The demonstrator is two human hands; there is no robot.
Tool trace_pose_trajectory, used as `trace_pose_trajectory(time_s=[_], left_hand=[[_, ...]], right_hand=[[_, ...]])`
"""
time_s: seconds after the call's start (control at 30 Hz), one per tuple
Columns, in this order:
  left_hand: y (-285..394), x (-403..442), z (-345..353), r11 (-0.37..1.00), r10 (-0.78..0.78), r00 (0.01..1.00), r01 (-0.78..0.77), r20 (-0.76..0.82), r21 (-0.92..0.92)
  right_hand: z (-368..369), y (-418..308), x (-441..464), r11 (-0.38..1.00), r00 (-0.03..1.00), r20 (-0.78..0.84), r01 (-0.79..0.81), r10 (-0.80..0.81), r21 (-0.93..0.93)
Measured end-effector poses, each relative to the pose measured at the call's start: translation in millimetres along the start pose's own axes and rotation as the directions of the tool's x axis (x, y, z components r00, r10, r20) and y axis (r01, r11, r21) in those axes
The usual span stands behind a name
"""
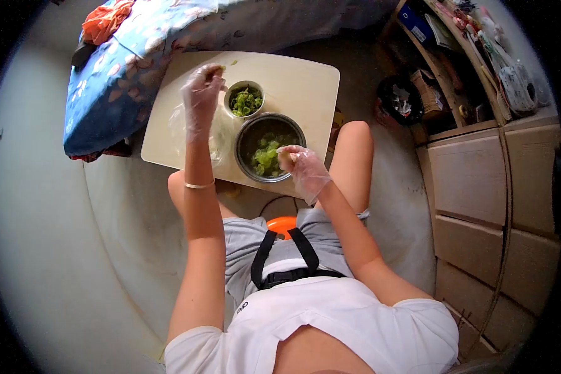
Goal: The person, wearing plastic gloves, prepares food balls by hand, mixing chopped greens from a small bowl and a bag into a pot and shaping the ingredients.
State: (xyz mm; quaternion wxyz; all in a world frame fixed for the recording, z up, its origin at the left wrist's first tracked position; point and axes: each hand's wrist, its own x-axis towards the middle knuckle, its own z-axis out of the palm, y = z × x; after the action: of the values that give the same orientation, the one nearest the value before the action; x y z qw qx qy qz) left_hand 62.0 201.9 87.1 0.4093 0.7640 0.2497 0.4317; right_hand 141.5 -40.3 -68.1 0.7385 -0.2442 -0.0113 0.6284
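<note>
My left hand (203, 90), in a clear plastic glove, is raised above the left part of the low table, its fingertips pinched together. What they hold, if anything, is too small to make out. Beside it stands a white bowl (245, 100) of chopped green vegetable pieces. Closer to me is a round metal pot (239, 149) containing liquid and pale green pieces (267, 157). My right hand (304, 171), also gloved, is at the pot's right rim with fingers curled together. Anything inside them is hidden. A clear plastic bag (179, 134) lies partly behind my left forearm.
The cream table (305, 75) stands before my knees. A bed with a blue floral cover (143, 75) borders it at the back left. To the right are a lined trash bin (400, 101), wooden shelves and a drawer cabinet (470, 181). An orange stool (282, 224) is under me.
</note>
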Motion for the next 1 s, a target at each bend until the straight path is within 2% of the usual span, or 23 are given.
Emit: trace_pose_trajectory(time_s=[0.03,0.07,0.13,0.17,0.23,0.27,0.33,0.47,0.53,0.6,0.63,0.67,0.73,0.8,0.83,0.93,0.97,1.0], left_hand=[[-15,4,7,0.964,-0.004,0.999,-0.007,0.044,0.264],[-77,7,12,0.897,0.103,0.979,-0.168,0.177,0.408],[-107,-4,21,0.566,-0.030,0.920,-0.307,0.391,0.765],[-130,-2,23,0.567,-0.030,0.918,-0.310,0.395,0.763],[-157,6,19,0.857,-0.158,0.958,0.014,0.238,0.515],[-158,10,11,0.855,-0.262,0.928,0.095,0.266,0.510],[-146,6,5,0.915,-0.046,0.963,-0.066,0.265,0.398],[-137,13,-3,0.957,-0.056,0.964,-0.022,0.259,0.288],[-106,12,0,0.999,-0.043,0.987,0.043,0.154,0.003],[-100,10,6,0.999,-0.028,0.994,0.024,0.106,0.042],[-111,5,12,0.958,-0.031,0.975,-0.033,0.219,0.285],[-121,-2,15,0.857,-0.065,0.945,-0.112,0.320,0.504],[-145,-10,13,0.858,-0.026,0.941,-0.152,0.336,0.491],[-143,-10,11,0.935,-0.130,0.966,0.045,0.222,0.351],[-136,-7,3,0.965,-0.177,0.942,0.110,0.286,0.237],[-111,-1,-9,0.965,-0.245,0.911,0.198,0.332,0.171],[-108,1,-7,0.939,-0.325,0.888,0.343,0.325,0.001],[-108,3,-9,0.940,-0.322,0.891,0.340,0.319,-0.001]], right_hand=[[-2,1,2,1.000,1.000,0.019,-0.018,0.018,0.007],[0,1,0,1.000,1.000,0.020,-0.015,0.015,0.011],[8,-3,-5,0.999,1.000,0.016,0.007,-0.007,-0.035],[9,-6,-4,0.999,1.000,0.013,0.010,-0.009,-0.032],[8,-4,-8,0.999,0.999,0.038,-0.007,0.009,-0.047],[5,-1,-9,0.999,0.999,0.030,-0.013,0.014,-0.041],[0,2,-4,1.000,0.999,0.044,0.006,-0.004,-0.029],[2,1,0,0.997,1.000,0.029,-0.010,0.012,-0.070],[9,1,-2,0.996,1.000,0.003,0.002,-0.001,-0.087],[8,4,0,0.994,1.000,0.005,-0.005,0.006,-0.108],[6,6,1,0.991,1.000,0.011,-0.013,0.014,-0.130],[5,8,0,0.991,1.000,0.009,-0.018,0.020,-0.134],[6,7,2,0.981,0.996,0.051,-0.057,0.067,-0.184],[15,7,-5,0.985,0.999,0.013,-0.038,0.041,-0.167],[18,8,-10,0.988,0.999,-0.023,-0.027,0.024,-0.149],[14,9,-6,0.981,0.999,-0.025,-0.052,0.048,-0.184],[13,10,-4,0.981,0.999,-0.019,-0.053,0.050,-0.189],[14,10,-4,0.982,0.999,-0.008,-0.054,0.053,-0.183]])
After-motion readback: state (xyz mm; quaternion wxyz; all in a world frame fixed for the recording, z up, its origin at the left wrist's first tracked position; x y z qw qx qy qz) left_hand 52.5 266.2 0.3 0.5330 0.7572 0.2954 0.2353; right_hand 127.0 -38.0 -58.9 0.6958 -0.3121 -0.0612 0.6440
